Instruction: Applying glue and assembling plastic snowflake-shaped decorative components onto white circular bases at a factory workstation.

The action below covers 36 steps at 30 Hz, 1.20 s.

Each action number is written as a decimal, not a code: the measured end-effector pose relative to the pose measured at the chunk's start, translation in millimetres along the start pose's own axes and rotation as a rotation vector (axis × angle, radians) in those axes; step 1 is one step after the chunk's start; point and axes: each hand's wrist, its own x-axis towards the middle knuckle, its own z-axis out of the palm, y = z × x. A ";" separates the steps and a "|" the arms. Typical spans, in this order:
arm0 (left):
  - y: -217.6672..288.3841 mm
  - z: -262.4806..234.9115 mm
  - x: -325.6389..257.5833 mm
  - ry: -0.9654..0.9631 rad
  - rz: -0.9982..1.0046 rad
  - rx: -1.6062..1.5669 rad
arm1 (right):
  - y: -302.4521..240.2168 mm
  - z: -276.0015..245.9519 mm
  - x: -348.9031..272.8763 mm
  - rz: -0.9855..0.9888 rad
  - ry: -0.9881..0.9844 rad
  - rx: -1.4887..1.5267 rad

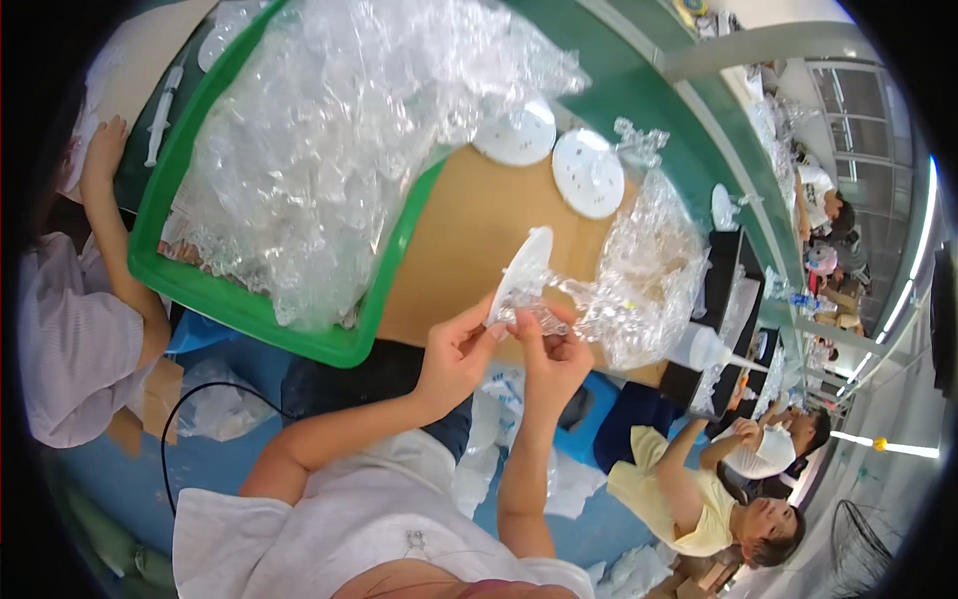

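My left hand (pixel 451 361) pinches the lower edge of a white round disc (pixel 525 266), which is tilted up on its side. Fingers of my right hand (pixel 555 361) are closed on a clear plastic piece (pixel 539 313) against the disc's face; whether the two are joined I cannot tell. Just beyond lie two more white discs (pixel 589 174) with small holes, flat on the brown board (pixel 454 240). To the right of my hands spreads a heap of clear plastic parts (pixel 651 262).
A green bin (pixel 367 324) full of clear plastic bags (pixel 319 130) stands at the left. On the right are a black tray (pixel 681 387) and a squeeze bottle (pixel 702 347) with a thin nozzle. A syringe (pixel 163 118) lies far left. Co-workers sit on both sides.
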 end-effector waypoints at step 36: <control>-3.8 -44.9 2.1 -0.530 0.405 1.693 | 34.3 -142.7 170.2 -0.390 -0.538 -0.697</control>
